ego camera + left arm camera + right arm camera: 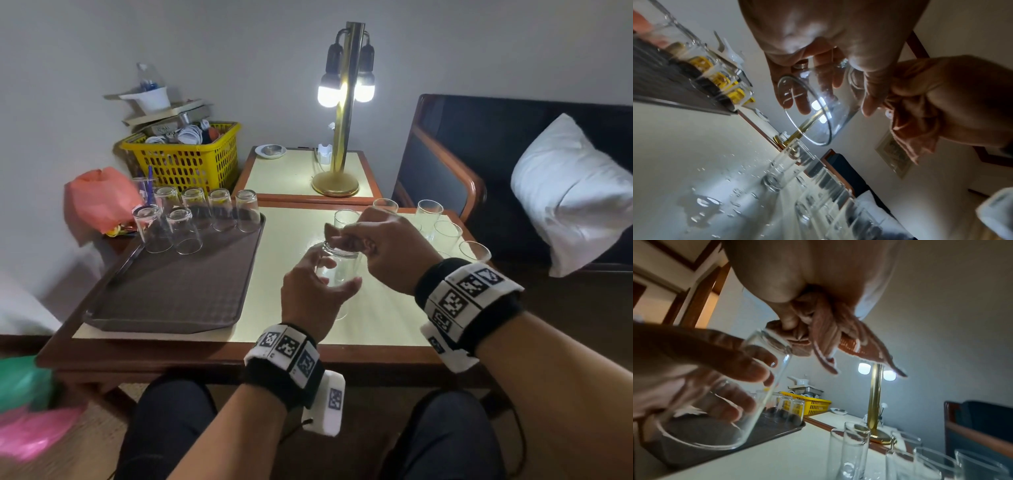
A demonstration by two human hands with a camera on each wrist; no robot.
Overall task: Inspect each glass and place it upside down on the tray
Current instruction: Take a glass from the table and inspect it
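Glass in hand, head view: a clear glass (337,270) is held above the pale tabletop (287,270), base up and mouth down, tilted toward the person.
Left hand, head view: the left hand (313,291) wraps the side of the glass, fingers and thumb curled round it.
Right hand, head view: the right hand (378,246) sits at the glass's base, fingers bunched; what it holds is hidden from here.
Tray, head view: a brown tray (178,291) lies on the table's left part, with six glasses (195,219) upside down at its far end.
Waiting glasses, head view: upright glasses (445,233) stand on the table's right part, behind the right hand.
Background, head view: a yellow basket (186,161) and a lit brass lamp (342,113).
Left wrist view: fingers (803,97) show through the glass wall, and the mouth rim (807,112) faces the camera; water drops (705,203) lie on the tabletop.
Right wrist view: the right hand grips a bunched orange cloth (826,344), which touches the glass's base; the left hand's fingers (748,363) clasp the glass over the tray edge.
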